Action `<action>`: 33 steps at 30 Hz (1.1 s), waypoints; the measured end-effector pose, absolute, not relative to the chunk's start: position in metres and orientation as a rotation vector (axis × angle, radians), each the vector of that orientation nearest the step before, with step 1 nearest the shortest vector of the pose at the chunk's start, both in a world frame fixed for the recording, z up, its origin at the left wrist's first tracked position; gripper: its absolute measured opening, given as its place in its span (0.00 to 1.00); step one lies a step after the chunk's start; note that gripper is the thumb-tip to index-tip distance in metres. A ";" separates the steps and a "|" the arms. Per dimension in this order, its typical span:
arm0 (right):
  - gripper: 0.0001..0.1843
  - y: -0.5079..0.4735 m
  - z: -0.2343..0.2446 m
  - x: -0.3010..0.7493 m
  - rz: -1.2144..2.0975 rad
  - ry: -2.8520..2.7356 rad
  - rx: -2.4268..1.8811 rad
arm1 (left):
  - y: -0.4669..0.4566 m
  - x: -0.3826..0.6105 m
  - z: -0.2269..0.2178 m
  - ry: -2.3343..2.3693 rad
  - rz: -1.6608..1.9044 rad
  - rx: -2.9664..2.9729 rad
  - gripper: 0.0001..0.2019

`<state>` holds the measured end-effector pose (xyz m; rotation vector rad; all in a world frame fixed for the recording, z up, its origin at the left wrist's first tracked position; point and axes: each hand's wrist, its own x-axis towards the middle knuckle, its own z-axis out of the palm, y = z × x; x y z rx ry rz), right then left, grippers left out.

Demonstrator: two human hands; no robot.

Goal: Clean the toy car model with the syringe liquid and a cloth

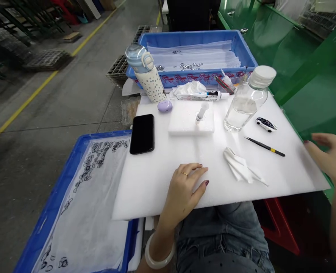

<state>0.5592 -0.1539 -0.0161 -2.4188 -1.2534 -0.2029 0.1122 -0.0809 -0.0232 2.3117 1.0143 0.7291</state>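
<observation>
My left hand (185, 185) rests on the white foam board (156, 189), fingers loosely stretched and nothing in them. At the board's right edge, slightly blurred, my right hand (331, 157) is held with thumb and forefinger apart and no object visible between them. Nearest to it on the board are black tweezers (266, 146) with a yellow band and a small white-and-black toy car (266, 124). A crumpled white cloth (241, 165) lies between my hands. Beyond my left hand, a small upright syringe-like piece (202, 112) stands on a foam block (182, 120).
A clear bottle of liquid (243, 104), a dotted flask (150, 81), a white tube (199, 96), a lilac case (164, 106) and a black phone (142, 134) stand or lie around the board. Blue trays hold sheets with small black rings: one behind (197, 35), one at left (57, 201).
</observation>
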 end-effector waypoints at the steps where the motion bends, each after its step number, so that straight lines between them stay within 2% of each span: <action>1: 0.22 -0.134 -0.011 0.540 -0.141 -1.316 -2.387 | -0.081 0.112 -0.023 1.023 0.726 2.305 0.14; 3: 0.28 -0.095 -0.002 0.510 -0.006 -1.529 -2.297 | -0.082 0.111 -0.022 1.028 0.722 2.291 0.14; 8: 0.25 -0.067 0.009 0.469 -0.192 -1.636 -2.200 | -0.085 0.109 -0.022 1.036 0.743 2.251 0.16; 11: 0.25 -0.089 0.012 0.423 -0.205 -1.774 -1.888 | -0.084 0.112 -0.024 1.085 0.757 2.232 0.26; 14: 0.22 -0.106 0.012 0.358 0.088 -2.169 -1.429 | -0.082 0.112 -0.025 1.112 0.733 2.258 0.39; 16: 0.24 -0.105 0.013 0.324 0.284 -2.361 -1.254 | -0.086 0.111 -0.028 1.094 0.722 2.268 0.42; 18: 0.23 -0.095 0.017 0.308 0.512 -2.396 -1.155 | -0.095 0.110 -0.032 1.076 0.738 2.263 0.42; 20: 0.17 -0.079 0.022 0.309 0.648 -2.234 -1.211 | -0.109 0.111 -0.035 1.104 0.783 2.250 0.39; 23: 0.10 -0.050 0.028 0.321 0.499 -1.809 -1.442 | -0.125 0.118 -0.034 1.201 0.808 2.193 0.34; 27: 0.21 -0.016 0.028 0.317 0.539 -1.789 -1.480 | -0.116 0.120 -0.015 1.049 0.558 2.219 0.34; 30: 0.17 -0.001 0.031 0.306 0.585 -1.941 -1.556 | -0.097 0.114 -0.002 0.877 0.449 2.268 0.33; 33: 0.13 0.006 0.043 0.304 0.619 -1.988 -1.587 | -0.088 0.113 -0.005 0.854 0.539 2.271 0.32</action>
